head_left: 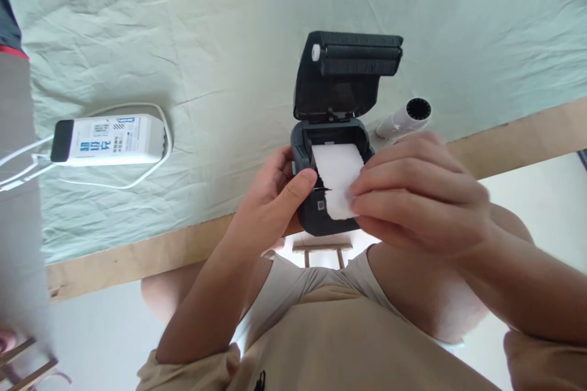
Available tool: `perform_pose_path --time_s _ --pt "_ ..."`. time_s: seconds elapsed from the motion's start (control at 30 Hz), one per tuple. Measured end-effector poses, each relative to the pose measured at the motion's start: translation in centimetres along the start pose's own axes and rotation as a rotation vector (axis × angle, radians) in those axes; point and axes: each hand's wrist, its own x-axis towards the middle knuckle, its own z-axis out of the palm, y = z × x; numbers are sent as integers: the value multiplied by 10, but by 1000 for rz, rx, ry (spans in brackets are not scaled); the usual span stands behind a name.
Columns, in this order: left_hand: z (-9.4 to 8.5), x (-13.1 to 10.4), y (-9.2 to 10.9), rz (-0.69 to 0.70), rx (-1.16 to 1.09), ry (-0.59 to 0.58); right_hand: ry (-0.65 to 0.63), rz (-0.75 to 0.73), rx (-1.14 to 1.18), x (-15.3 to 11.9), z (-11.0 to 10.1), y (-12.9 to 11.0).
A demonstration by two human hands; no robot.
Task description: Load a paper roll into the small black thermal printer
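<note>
A small black portable printer (332, 95) has its lid raised, with a dark roller along the lid's upper edge. My left hand (279, 192) grips the printer's left side, thumb over its rim. White paper (338, 165) comes out of the printer's compartment toward me, its lower end torn at the left. My right hand (413, 192) pinches the paper's right edge between thumb and fingers. Whatever lies beneath the paper in the compartment is hidden. Behind my right hand, a white tube-shaped object (398, 122) with a dark, ridged round end lies on the cloth.
A pale green cloth (220, 43) covers the table, whose wooden edge (151, 256) runs in front of me. At left lies a white power strip or charger (112, 140) with looped white cables. Part of another person (9, 18) shows at the upper left.
</note>
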Motion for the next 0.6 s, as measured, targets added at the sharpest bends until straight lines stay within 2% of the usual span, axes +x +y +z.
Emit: perform_pose_path --time_s 0.13,0.27,0.33,0.43,0.5,0.6 --pt "2 0 3 37 56 2 -45 37 12 -5 8 -4" --pt "10 -2 10 40 153 49 -44 71 75 -9 3 -2" --pt "15 -4 12 40 157 94 41 162 72 -10 -3 1" --pt "20 -8 14 35 156 133 119 392 24 -8 -11 7" --pt "22 -9 14 27 167 128 105 475 53 -5 -13 10" --pt "20 -8 14 36 174 127 39 494 105 -1 -14 14"
